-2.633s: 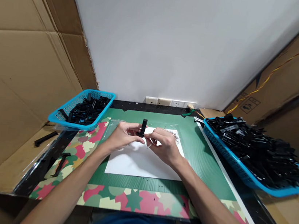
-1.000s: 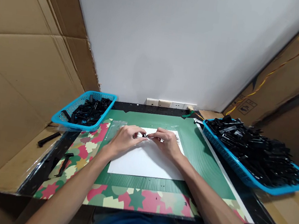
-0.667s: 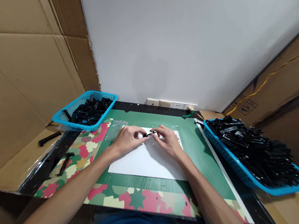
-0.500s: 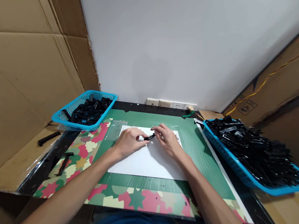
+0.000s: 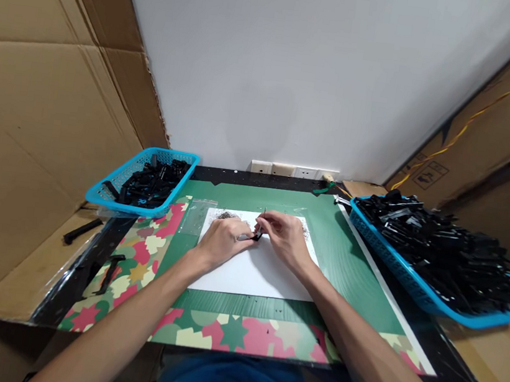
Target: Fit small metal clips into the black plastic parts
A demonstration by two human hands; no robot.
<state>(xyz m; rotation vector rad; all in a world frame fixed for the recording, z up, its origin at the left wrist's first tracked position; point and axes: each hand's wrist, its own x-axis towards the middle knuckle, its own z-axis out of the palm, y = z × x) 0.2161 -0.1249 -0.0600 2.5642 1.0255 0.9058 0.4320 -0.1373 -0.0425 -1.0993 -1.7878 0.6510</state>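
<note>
In the head view, your left hand [image 5: 225, 242] has its fingers closed on a small black part [image 5: 257, 237], pinching one end. The part is over the white sheet [image 5: 248, 278], nearer its far edge than its near one, tilted, and mostly hidden by your hands; whether it touches the sheet you cannot tell. Your right hand [image 5: 284, 235] grasps a thin tool [image 5: 260, 230] between thumb and fingers, roughly upright, its lower end at the part. The left grip seems meant to steady the part, leaving the right free for fine control.

The sheet lies on the green mat [image 5: 347, 278], probably to catch the dark bits [image 5: 227, 215] scattered near its far corners and make them easy to see. A clear bag [image 5: 190, 217] lies just beside its far left corner.

The left basket [image 5: 116, 205] sits at the tabletop's [image 5: 238, 178] far left corner, the right basket [image 5: 413, 277] along its right edge, both holding black pieces, likely flanking you for reach. A loose piece [image 5: 109, 273] lies near the mat's left edge.
</note>
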